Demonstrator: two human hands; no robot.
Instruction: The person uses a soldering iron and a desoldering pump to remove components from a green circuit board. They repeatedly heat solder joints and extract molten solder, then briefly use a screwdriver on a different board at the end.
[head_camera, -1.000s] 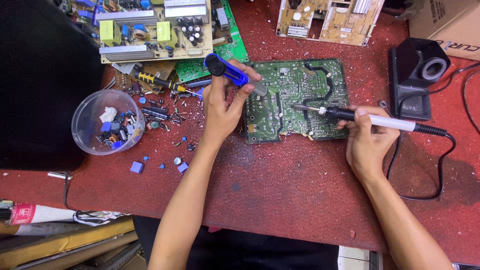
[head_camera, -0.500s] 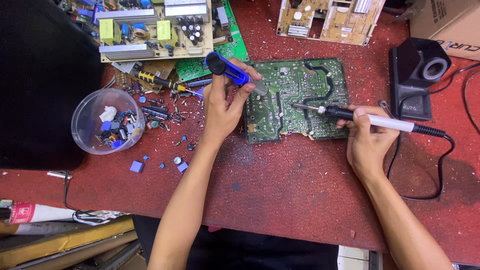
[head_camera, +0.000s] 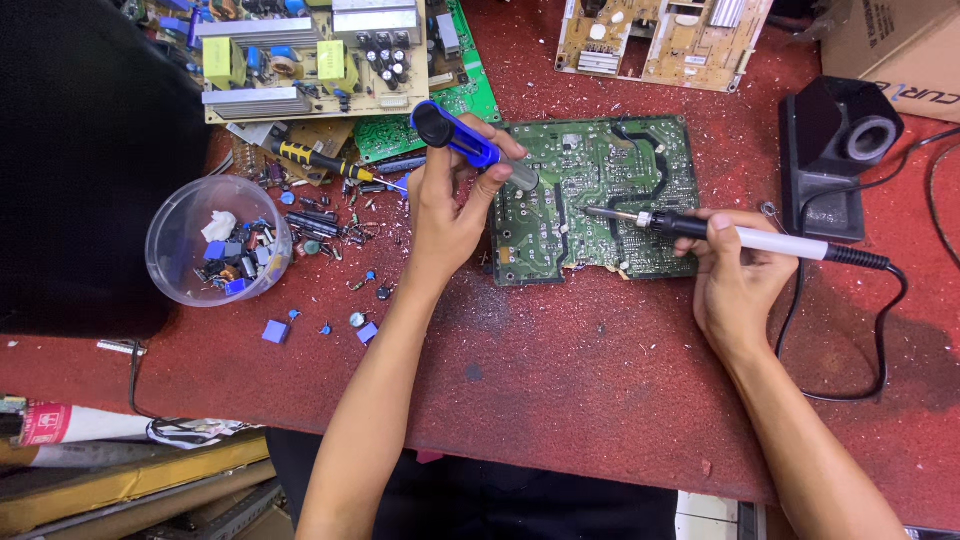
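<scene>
A light, rigid soldering iron (head_camera: 740, 238) is being clamped at its handle by the right hand (head_camera: 735, 285); a blue desoldering pump (head_camera: 470, 145) is being clasped in the left hand (head_camera: 450, 215) over the fragile green circuit board (head_camera: 590, 200).

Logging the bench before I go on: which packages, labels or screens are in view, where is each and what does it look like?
Cardboard box: top right corner, brown, dark print on its side, partly cut off.
Tube: bottom left edge, lying flat, white with a red label.
Clear plastic cup: left of the left hand, round, holding small parts, unlabelled.
No screens show.
</scene>
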